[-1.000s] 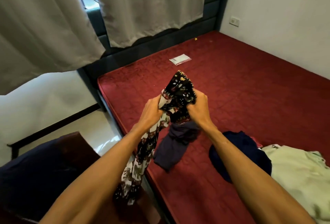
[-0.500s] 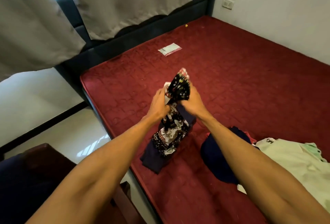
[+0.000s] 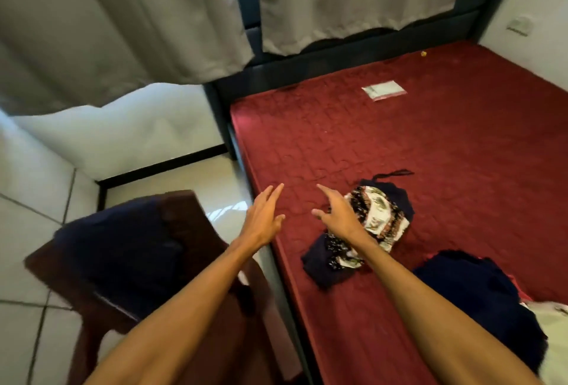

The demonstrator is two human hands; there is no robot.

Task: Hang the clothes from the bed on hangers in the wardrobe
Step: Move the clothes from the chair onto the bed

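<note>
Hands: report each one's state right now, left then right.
Left hand: open, fingers straight, holding nothing.
Right hand: open, fingers spread, holding nothing.

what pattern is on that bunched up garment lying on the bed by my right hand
Black with white and reddish printed bands, patterned garment, head view.
</note>
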